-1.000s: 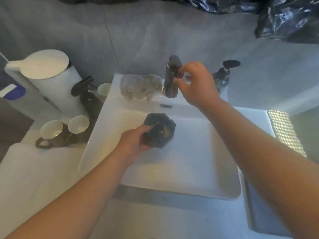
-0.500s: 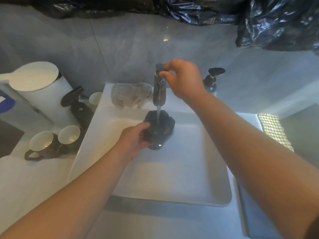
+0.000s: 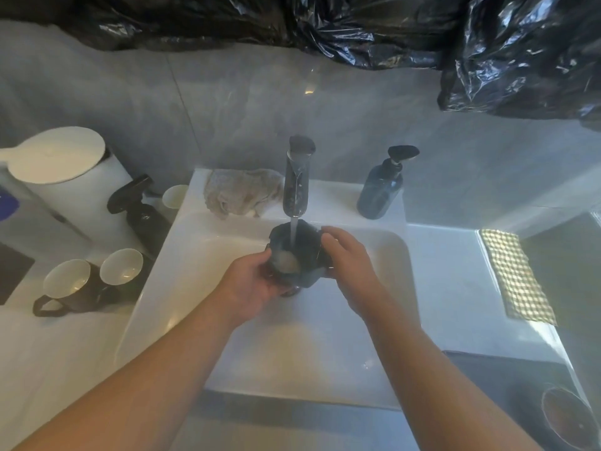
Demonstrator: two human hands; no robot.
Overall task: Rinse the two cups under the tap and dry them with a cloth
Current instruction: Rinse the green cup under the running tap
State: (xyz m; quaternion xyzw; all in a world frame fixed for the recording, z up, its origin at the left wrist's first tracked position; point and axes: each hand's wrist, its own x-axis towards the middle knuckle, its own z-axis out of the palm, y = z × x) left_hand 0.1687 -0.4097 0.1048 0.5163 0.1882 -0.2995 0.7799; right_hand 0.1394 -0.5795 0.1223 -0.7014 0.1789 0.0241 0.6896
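Black plastic sheet (image 3: pixel 357 30) hangs across the far wall. Below it the white sink (image 3: pixel 374 320) fills the middle, set in a pale counter (image 3: pixel 48 369). At the far left stands a white bin (image 3: pixel 55 157) with a round lid. A checked mat (image 3: pixel 517 275) lies on the counter to the right of the sink. A crumpled cloth (image 3: pixel 240 193) rests on the sink's far ledge, just left of the tap (image 3: pixel 296 180). A dark soap bottle (image 3: pixel 379 193) stands on the same ledge to the tap's right. A black spray bottle (image 3: pixel 143 213) stands left of the sink, with a small pale cup (image 3: pixel 175 196) behind it (only its rim shows). Nearer on the left counter sit two dark mugs (image 3: pixel 70 284) with pale insides, touching each other. Over the sink, under the tap, is the dark cup (image 3: pixel 294 255), held upright between both hands. The left hand (image 3: pixel 250 284) grips its near left side, fingers curled under and round it, thumb by the rim. The right hand (image 3: pixel 349 265) wraps the right side, fingers together and curved against the wall. A thin stream of water (image 3: pixel 293 232) falls from the tap into the cup.
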